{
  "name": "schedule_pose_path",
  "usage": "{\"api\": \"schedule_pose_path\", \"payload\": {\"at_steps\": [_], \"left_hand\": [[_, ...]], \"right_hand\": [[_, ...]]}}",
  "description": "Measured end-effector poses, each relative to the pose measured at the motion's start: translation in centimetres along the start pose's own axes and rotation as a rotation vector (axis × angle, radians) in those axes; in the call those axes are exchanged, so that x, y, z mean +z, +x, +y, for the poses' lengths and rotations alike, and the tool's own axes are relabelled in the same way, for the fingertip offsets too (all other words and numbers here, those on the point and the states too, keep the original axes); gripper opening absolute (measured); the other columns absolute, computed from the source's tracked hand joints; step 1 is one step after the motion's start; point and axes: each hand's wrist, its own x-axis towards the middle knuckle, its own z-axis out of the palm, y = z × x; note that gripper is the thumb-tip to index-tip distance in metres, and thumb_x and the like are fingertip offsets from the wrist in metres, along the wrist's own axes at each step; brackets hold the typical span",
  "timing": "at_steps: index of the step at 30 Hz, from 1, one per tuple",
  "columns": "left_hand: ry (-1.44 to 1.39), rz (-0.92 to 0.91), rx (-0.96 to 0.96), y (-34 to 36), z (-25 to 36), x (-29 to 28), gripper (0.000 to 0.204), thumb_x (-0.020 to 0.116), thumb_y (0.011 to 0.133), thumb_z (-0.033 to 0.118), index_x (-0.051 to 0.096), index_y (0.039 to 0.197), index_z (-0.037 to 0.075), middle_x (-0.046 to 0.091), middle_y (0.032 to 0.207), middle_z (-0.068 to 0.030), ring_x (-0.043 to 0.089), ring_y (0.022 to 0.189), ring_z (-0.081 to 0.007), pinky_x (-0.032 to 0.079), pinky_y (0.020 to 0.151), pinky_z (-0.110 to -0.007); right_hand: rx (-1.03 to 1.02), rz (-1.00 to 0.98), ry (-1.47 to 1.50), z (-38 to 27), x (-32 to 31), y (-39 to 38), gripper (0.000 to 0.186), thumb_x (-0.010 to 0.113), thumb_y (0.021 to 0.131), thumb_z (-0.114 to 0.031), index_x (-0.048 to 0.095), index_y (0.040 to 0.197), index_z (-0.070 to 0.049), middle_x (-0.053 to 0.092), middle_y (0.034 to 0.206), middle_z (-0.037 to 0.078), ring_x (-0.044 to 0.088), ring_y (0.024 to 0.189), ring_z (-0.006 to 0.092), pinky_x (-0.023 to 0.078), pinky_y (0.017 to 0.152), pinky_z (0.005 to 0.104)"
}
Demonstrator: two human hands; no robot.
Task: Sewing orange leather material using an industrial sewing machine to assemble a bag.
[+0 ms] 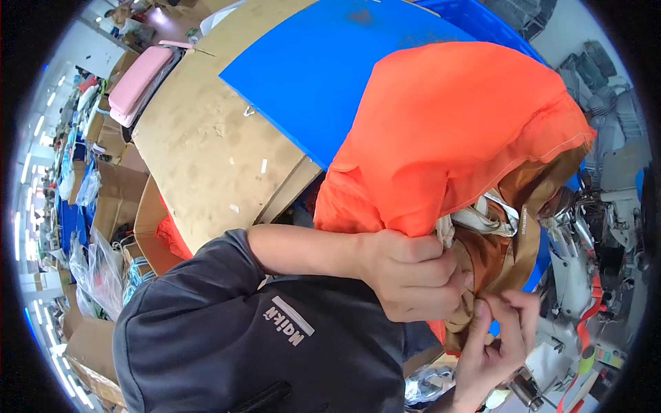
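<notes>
An orange cloth piece with a brown shiny side, which looks like a bag (468,117), spreads up and right from my hands. Cream webbing straps (485,217) lie bunched in its fold. My left hand (413,275) is closed in a fist around the gathered orange and brown cloth. Just below and to the right, my right hand (499,337) pinches the brown cloth edge between thumb and fingers. Cloth partly hides the fingertips of both hands.
Beyond the cloth, a blue sheet (296,76) lies on a worn cardboard-covered surface (206,151). A pink case (141,79) sits at its far left. Sewing machine parts (571,268) and a red strap (589,316) are at right. Cardboard boxes (120,199) stand left.
</notes>
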Motion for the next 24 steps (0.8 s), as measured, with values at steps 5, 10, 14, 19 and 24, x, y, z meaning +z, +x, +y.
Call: {"api": "schedule_pose_path", "payload": {"at_steps": [5,10,14,19,24], "left_hand": [[-0.025,0.018,0.000,-0.3,0.2,0.5,0.015,0.072,0.062,0.009,0.058,0.063,0.016,0.057,0.066,0.0031,0.054,0.061,-0.0134,0.032,0.062,-0.031],[-0.024,-0.018,-0.082,-0.2,0.5,0.8,0.008,0.061,0.075,0.016,0.056,0.072,0.010,0.052,0.076,0.0009,0.052,0.071,-0.0151,0.041,0.067,-0.029],[-0.043,-0.091,-0.078,0.1,0.8,0.7,0.010,0.061,0.073,0.017,0.055,0.070,0.010,0.051,0.076,0.0002,0.051,0.070,-0.0158,0.042,0.069,-0.030],[-0.149,-0.117,-0.089,0.6,0.9,1.1,0.012,0.064,0.063,0.014,0.064,0.070,0.005,0.058,0.072,-0.0034,0.057,0.064,-0.0170,0.036,0.064,-0.031],[-0.141,-0.124,-0.133,0.9,0.7,1.3,0.012,0.064,0.064,0.015,0.064,0.071,0.006,0.058,0.072,-0.0028,0.057,0.065,-0.0168,0.036,0.064,-0.031]], "right_hand": [[0.088,-0.070,0.077,-0.2,0.4,0.1,0.011,0.066,0.077,0.007,0.065,0.087,0.003,0.052,0.087,0.008,0.053,0.078,0.0206,0.041,0.067,0.0286],[-0.030,-0.143,-0.144,-0.9,-0.1,1.2,0.015,0.065,0.076,0.008,0.064,0.090,0.005,0.050,0.086,0.010,0.053,0.077,0.0234,0.042,0.067,0.0300],[-0.082,-0.195,-0.215,-1.1,-0.4,2.3,0.019,0.063,0.073,0.010,0.062,0.091,0.006,0.048,0.085,0.011,0.052,0.076,0.0263,0.042,0.067,0.0322],[-0.167,-0.275,-0.308,-1.0,-0.6,3.6,0.022,0.062,0.065,0.010,0.060,0.087,0.007,0.046,0.082,0.011,0.052,0.073,0.0263,0.044,0.064,0.0336],[-0.020,-0.190,-0.119,1.0,0.1,3.6,0.018,0.063,0.064,0.009,0.060,0.081,0.003,0.050,0.080,0.010,0.055,0.070,0.0221,0.044,0.061,0.0303]]}}
